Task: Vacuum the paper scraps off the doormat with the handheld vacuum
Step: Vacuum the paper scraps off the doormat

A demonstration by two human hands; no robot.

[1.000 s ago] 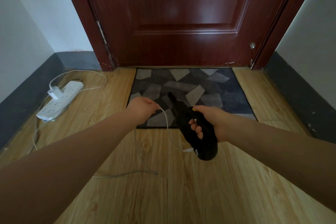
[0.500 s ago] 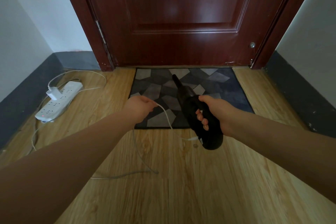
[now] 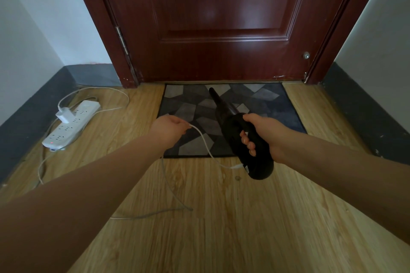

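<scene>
Handheld vacuum (image 3: 243,139) over doormat (image 3: 277,104)

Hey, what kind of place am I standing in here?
Probably a home entryway: a closed wooden door, a patterned doormat right before it, and wood-look flooring between narrow walls.

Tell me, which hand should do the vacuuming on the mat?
The right hand. It already grips the handheld vacuum, whose nozzle points over the doormat. The left hand only holds the white cable.
</scene>
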